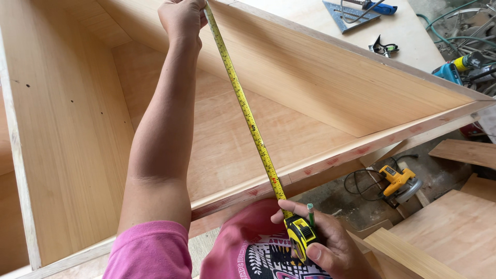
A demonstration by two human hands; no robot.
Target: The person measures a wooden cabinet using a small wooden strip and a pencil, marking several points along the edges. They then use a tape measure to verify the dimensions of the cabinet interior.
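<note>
A yellow tape measure blade stretches across the open plywood cabinet box from its far edge to its near edge. At the far edge my left hand pins the end of the blade. My right hand grips the yellow and black tape measure case just outside the near rim, thumb on the blade. A green pencil sticks up between the fingers of that hand. I wear a pink shirt.
A yellow circular saw lies on the floor to the right, among plywood offcuts. On the board beyond the cabinet lie a grey speed square and a clamp. A teal power tool sits at far right.
</note>
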